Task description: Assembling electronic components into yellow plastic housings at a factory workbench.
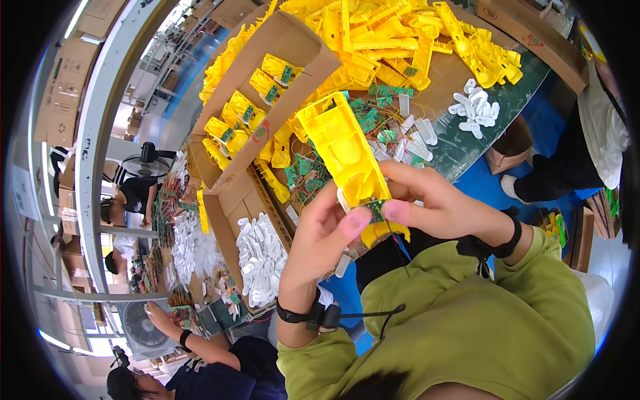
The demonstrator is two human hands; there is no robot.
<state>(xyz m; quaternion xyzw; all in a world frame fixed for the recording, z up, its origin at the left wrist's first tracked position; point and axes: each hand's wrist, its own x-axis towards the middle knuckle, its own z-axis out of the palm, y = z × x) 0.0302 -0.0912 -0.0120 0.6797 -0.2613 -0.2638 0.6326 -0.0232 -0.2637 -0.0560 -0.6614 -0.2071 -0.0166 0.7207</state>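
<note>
Both hands hold one long yellow plastic housing [343, 150] above the table, its open end pointing away from me. My left hand [320, 237] grips its near end from the left, thumb pressed beside a small green circuit board [377, 211] seated in the housing. From the right, my right hand [437, 203] pinches the same end, thumb on the board's edge. A white plastic piece [343, 199] shows under the housing by my left fingers.
A pile of green circuit boards [377, 113] and white clips [475, 107] lies on the dark table. Yellow housings [393, 33] are heaped behind. A cardboard box [263, 100] holds assembled yellow parts, another holds white pieces [260, 257]. Other people work at left and right.
</note>
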